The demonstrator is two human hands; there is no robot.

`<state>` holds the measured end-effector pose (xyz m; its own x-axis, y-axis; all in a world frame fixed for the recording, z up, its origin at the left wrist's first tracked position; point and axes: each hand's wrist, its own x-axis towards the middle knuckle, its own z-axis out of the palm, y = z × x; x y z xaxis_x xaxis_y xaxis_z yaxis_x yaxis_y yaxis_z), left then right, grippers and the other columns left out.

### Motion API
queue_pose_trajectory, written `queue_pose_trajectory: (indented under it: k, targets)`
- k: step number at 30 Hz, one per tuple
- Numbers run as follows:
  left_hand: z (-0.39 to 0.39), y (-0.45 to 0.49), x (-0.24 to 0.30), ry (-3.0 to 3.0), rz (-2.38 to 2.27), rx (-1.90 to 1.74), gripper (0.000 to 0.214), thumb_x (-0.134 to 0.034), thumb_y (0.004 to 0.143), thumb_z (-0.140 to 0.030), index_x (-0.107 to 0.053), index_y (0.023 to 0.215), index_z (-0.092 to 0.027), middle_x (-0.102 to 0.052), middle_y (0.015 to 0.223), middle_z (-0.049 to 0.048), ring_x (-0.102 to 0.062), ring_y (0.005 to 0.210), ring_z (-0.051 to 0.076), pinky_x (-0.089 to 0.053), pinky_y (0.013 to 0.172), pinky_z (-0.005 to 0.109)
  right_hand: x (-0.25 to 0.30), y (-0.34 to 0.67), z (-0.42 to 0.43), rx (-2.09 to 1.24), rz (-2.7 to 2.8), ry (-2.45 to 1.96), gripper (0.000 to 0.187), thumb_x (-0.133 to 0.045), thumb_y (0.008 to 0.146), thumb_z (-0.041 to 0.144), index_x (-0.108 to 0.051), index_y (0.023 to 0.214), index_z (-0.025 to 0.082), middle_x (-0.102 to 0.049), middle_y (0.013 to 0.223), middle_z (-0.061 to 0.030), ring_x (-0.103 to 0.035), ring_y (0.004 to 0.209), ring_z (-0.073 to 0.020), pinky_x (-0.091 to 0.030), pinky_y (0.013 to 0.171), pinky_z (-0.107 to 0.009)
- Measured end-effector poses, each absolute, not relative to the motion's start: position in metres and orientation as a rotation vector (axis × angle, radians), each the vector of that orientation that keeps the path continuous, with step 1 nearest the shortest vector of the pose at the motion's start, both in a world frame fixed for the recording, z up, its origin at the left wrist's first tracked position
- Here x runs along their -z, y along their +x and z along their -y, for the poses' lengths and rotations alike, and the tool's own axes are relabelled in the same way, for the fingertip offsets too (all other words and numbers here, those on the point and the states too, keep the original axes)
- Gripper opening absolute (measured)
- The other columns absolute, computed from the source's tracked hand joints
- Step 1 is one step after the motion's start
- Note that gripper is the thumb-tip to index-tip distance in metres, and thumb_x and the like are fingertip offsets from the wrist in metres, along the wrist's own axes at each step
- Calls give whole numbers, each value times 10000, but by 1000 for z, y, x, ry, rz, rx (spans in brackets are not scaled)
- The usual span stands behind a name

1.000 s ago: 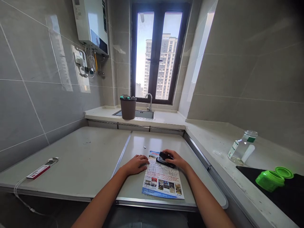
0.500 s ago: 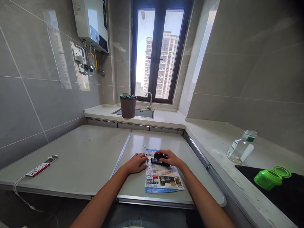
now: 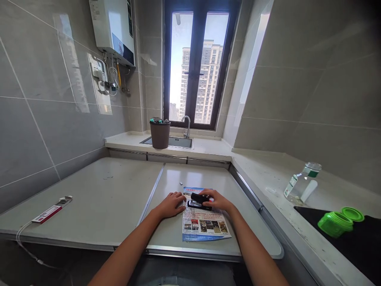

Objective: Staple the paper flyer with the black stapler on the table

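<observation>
A black stapler (image 3: 199, 201) lies over the upper part of a printed leaflet (image 3: 205, 227), its jaws apart at the left end. My right hand (image 3: 218, 200) grips the stapler's right end with thumb and fingers. Flat on the table, my left hand (image 3: 172, 204) rests with its fingers stretched out, fingertips at the leaflet's left edge. The leaflet has blue borders, red and black print and a row of small photos near its bottom. Just beyond it sits a tiny white piece (image 3: 181, 183).
A red-and-white power strip (image 3: 49, 213) with a cord lies on the folding table (image 3: 98, 206) at left. A brown bin (image 3: 160, 135) stands by the sink (image 3: 181, 142). On the right counter are a glass jar (image 3: 303, 184) and a green open-lidded container (image 3: 335, 223).
The stapler's upper arm has risen away from its base, showing metal between them. It sits slightly farther left with my right hand. My left hand stays in place.
</observation>
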<state>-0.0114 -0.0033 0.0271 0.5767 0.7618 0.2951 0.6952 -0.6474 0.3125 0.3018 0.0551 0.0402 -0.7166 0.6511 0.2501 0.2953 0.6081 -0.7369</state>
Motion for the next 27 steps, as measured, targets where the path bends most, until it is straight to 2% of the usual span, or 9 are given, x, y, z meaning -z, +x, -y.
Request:
queue_pose_trajectory:
  k: [4,7,16,19,27]
  targets:
    - [-5,-10,-23,2510,-1388,-714,288,-413,1045,-356,-635,1184,-235,-654,1220,84,-595,1150,262,-447,1001,420,-35,316,-58,-944,2358,-831,541,-770,816,538,-737,1241,206,-722,1114,-74,-644,917,-228,-513,801,-333]
    - [-9,-10,-22,2448,-1456,-769,296,-391,1051,-336,-636,1179,-229,-645,1250,87,-586,1189,260,-446,1021,426,-34,314,-57,-949,2386,-771,477,-747,841,533,-762,1174,192,-718,1087,-69,-633,946,-232,-500,825,-327]
    - [4,-12,-32,2416,-1088,-816,253,-559,982,-363,-671,1170,-237,-675,1237,76,-591,1179,248,-456,1064,398,-29,315,-61,-1138,2257,-779,558,-626,918,630,-721,1254,195,-708,1198,-98,-650,1038,-262,-514,901,-370]
    - [5,-9,-31,2388,-1059,-774,252,-593,963,-378,-680,1151,-233,-696,1194,67,-612,1126,249,-470,1030,395,-29,317,-62,-1206,2235,-754,566,-644,907,631,-712,1269,201,-696,1228,-102,-637,1095,-278,-511,934,-389]
    - [4,-4,-26,2511,-1092,-700,304,-663,918,-351,-653,1206,-254,-661,1243,73,-580,1173,279,-441,1031,411,-34,313,-56,-1283,2248,-734,640,-723,843,635,-700,1294,181,-695,1165,-95,-637,951,-230,-525,850,-346]
